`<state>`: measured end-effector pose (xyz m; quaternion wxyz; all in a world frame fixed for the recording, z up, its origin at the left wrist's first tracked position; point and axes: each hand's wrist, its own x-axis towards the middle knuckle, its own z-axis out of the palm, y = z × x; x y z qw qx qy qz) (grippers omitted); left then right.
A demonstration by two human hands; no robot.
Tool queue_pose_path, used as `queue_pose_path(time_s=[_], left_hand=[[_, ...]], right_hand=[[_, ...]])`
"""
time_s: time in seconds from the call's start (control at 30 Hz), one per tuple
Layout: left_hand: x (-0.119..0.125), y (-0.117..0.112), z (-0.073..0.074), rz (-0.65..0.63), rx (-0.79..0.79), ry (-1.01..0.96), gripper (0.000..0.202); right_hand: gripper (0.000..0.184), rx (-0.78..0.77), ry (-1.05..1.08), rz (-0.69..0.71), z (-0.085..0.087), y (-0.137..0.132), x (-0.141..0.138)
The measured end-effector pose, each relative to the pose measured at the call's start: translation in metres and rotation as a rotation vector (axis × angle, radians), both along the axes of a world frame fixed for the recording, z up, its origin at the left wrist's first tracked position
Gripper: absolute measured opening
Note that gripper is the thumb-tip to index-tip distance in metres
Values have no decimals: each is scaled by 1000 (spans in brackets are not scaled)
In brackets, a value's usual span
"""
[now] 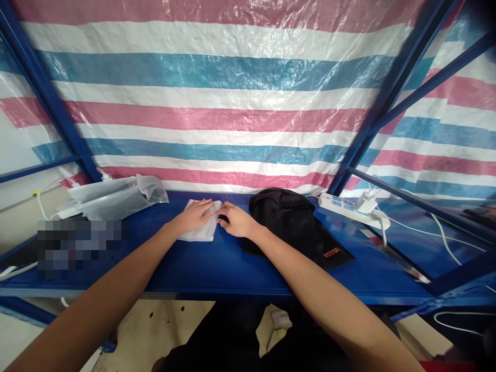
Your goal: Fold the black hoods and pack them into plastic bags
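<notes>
A flat, folded white sheet (197,235) lies on the blue shelf; I cannot tell whether it is paper or thin plastic. My left hand (194,214) rests flat on top of it, fingers stretched out toward the right. At the sheet's right edge is my right hand (232,219), its fingers bent and its thumb and fingertips drawn together on that edge. The fingertips of both hands nearly meet there. Just right of my right hand lies a heap of black cloth (287,222) with orange lettering on one corner, partly behind my forearm.
Translucent plastic bags (120,199) lie at the back left, with a blurred-out patch in front. At the right, a white power strip (351,209) holds plugs and trailing cables. Blue metal posts (360,139) frame the shelf (220,268). Behind hangs a striped tarp (217,124).
</notes>
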<state>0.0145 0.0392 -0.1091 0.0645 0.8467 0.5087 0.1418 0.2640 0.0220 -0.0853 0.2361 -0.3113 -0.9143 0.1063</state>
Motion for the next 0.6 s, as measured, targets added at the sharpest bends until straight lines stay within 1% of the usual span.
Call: queue_pose_path(time_s=[0.1, 0.23, 0.33, 0.4, 0.47, 0.5, 0.57, 0.6], left_hand=[[4, -6, 5, 12, -48, 52, 72], [6, -12, 11, 51, -81, 115, 75], [7, -13, 10, 71, -87, 132, 77], [6, -11, 7, 90, -71, 110, 76], [4, -7, 6, 123, -20, 18, 70], [2, -4, 7, 143, 30, -51, 67], [-6, -2, 14, 215, 199, -178, 61], [-12, -3, 20, 278, 309, -217, 57]], right_hand=[[34, -10, 11, 2, 1, 0, 1], [37, 21, -31, 30, 0, -1, 0], [40, 40, -66, 57, -1, 0, -1], [40, 44, -72, 69, -1, 1, -1], [35, 45, -71, 85, -2, 1, 0], [32, 44, -72, 91, -1, 2, 0], [27, 38, -75, 93, -1, 2, 0], [26, 34, -74, 92, -1, 2, 1]])
